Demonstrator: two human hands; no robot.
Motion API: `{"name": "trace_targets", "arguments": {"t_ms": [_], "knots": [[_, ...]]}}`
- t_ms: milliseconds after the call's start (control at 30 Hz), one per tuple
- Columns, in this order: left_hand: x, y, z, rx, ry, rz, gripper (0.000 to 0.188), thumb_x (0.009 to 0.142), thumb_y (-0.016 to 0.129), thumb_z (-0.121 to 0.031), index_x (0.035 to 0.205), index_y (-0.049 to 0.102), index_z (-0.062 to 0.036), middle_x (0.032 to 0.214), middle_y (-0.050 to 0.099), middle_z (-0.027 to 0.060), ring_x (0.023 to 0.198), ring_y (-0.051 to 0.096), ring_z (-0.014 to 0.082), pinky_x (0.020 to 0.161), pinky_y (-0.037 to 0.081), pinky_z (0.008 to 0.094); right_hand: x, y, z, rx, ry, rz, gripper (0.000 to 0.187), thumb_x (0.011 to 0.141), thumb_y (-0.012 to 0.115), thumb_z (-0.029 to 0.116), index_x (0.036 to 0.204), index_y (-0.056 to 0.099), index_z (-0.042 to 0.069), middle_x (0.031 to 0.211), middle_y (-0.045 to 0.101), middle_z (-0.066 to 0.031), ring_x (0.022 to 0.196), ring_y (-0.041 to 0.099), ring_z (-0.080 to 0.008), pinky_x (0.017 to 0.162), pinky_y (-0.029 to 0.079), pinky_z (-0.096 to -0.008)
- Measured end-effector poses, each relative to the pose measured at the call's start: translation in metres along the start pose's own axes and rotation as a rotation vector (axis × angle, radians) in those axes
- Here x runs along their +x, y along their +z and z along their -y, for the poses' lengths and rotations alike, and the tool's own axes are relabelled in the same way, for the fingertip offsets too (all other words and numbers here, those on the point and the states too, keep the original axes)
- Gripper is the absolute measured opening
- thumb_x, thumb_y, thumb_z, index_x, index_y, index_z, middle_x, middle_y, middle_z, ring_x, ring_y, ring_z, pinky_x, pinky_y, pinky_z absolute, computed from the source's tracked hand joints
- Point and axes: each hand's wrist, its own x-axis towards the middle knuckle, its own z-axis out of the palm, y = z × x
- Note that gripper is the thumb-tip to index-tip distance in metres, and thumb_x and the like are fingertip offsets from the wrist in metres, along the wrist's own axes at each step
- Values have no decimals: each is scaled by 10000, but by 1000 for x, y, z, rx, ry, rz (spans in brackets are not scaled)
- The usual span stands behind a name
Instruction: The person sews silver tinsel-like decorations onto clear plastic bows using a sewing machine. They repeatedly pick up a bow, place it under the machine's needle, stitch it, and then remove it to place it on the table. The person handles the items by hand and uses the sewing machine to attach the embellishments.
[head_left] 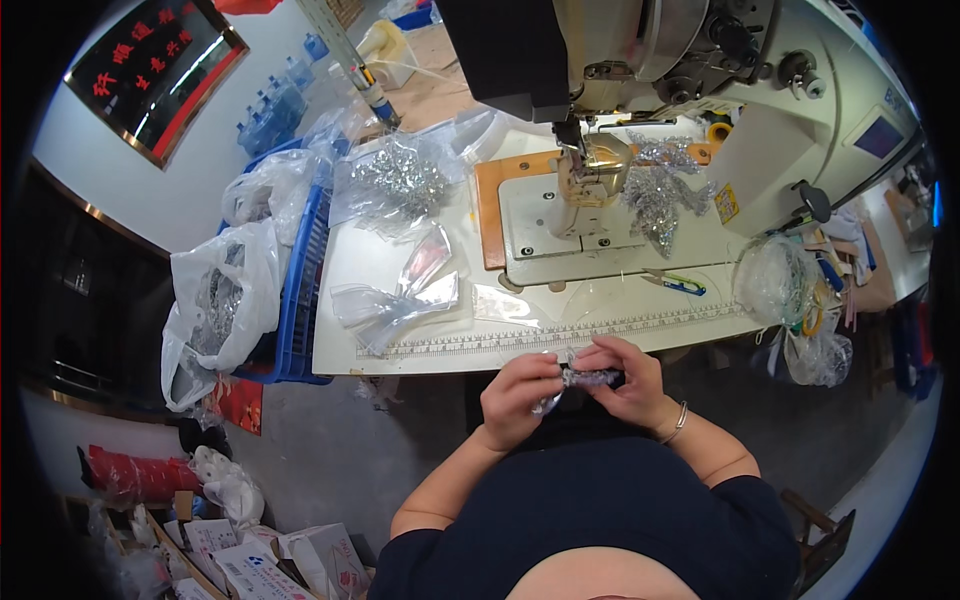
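Note:
My left hand (518, 398) and my right hand (630, 385) are close together just in front of the table's near edge. Between them they pinch a small silvery, glittery piece with clear plastic (592, 378); its exact kind I cannot make out. My right wrist wears a bracelet. Ahead of my hands stands an industrial sewing machine (665, 45) with a raised post (590, 180). Silver glittery pieces (652, 205) lie right of the post. A ruler strip (600, 327) runs along the table's front, and small thread snips (678, 283) lie behind it.
Clear plastic pieces (395, 308) and a clear bag of silvery pieces (395, 185) lie on the left of the table. Beside it, a blue crate (305, 260) holds a white plastic bag (222, 300). Clear bags (785, 280) cluster at the right edge. Cardboard boxes (325, 560) stand lower left.

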Motion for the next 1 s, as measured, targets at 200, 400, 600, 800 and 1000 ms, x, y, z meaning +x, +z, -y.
{"name": "trace_targets", "arguments": {"t_ms": [200,400,600,800,1000], "knots": [[9,-12,-5,182,444,-14,213,661,694,26,858,651,-42,898,573,97,904,631,316,722,555,372,9,-8,7,-217,-506,-14,219,633,713,3,833,641,56,915,631,-79,906,626,-286,739,537,-339],[9,-12,-5,150,402,3,229,646,684,59,851,648,-36,891,565,99,896,635,317,713,562,360,4,-5,3,-271,-508,-15,221,615,695,-10,819,640,56,937,621,-78,909,623,-287,741,538,-347],[5,-7,3,70,240,23,255,656,733,42,873,639,-54,911,591,103,922,637,291,720,555,336,6,-6,5,-142,-322,48,261,641,695,-40,870,611,53,936,635,-90,903,625,-266,798,515,-359],[45,-24,39,353,-180,197,331,716,728,-86,1019,601,-41,1054,608,136,1021,568,321,863,466,381,12,-50,-3,104,158,65,204,712,687,-33,881,591,30,856,625,-83,811,612,-201,745,475,-287],[86,-22,49,582,-275,748,481,682,755,-272,1094,561,-116,946,586,52,1045,496,233,906,298,415,10,-76,14,27,118,264,193,720,655,-67,876,602,33,862,618,-72,794,605,-202,723,481,-284]]}}
